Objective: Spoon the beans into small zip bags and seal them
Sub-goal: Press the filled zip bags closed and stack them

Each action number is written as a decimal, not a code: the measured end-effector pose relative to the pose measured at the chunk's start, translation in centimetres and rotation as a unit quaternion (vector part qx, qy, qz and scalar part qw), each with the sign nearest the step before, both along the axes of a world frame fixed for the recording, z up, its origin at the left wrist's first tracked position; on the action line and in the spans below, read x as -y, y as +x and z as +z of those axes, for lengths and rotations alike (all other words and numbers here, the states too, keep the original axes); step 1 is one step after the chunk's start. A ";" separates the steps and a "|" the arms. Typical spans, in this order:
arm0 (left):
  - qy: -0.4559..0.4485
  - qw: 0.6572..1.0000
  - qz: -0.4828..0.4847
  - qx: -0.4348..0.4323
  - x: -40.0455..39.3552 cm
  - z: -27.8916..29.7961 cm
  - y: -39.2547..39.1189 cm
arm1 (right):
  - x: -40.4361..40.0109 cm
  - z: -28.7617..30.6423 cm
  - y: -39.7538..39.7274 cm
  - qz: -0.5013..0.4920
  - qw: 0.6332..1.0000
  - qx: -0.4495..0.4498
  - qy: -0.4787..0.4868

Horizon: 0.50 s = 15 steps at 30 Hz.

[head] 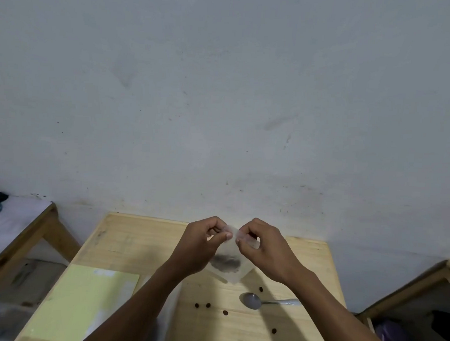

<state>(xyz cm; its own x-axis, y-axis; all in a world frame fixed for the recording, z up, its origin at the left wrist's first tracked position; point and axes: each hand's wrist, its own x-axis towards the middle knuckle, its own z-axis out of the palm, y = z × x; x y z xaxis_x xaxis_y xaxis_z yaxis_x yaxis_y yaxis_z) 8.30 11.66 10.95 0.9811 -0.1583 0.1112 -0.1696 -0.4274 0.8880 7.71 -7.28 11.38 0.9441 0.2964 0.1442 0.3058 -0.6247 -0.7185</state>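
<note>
Where the wooden surface (305,255) meets the grey wall (222,92), one small clear zip bag (233,271) hangs above it, held by its top edge. Left hand (201,247): thumb and fingers (221,236) clamped on the bag's top left. Right hand (264,248): thumb and fingers (241,240) clamped on the top right, nearly touching the left. Contents: dark beans (225,263), blurred, gathered in the bag's lower part. Metal spoon (251,300): lying on the surface just nearer than the bag, bowl to the left. Loose beans (208,305): several, scattered on the surface around the spoon. Pale green sheet (86,301): flat, near left. Second table (15,227): far left, apart.
</note>
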 end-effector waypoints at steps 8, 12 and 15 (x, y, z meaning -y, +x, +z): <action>-0.024 0.999 0.019 -0.030 -2.0 -0.7 -0.6 | 0.2 -1.1 -0.3 0.003 0.999 0.027 -0.040; -0.044 0.997 0.027 -0.059 -3.7 -1.1 -1.1 | 0.6 -1.9 -0.6 0.006 0.998 0.011 -0.058; -0.051 0.996 0.045 -0.062 -3.8 -1.1 -1.1 | 0.0 -2.0 -0.4 -0.020 0.999 0.001 -0.042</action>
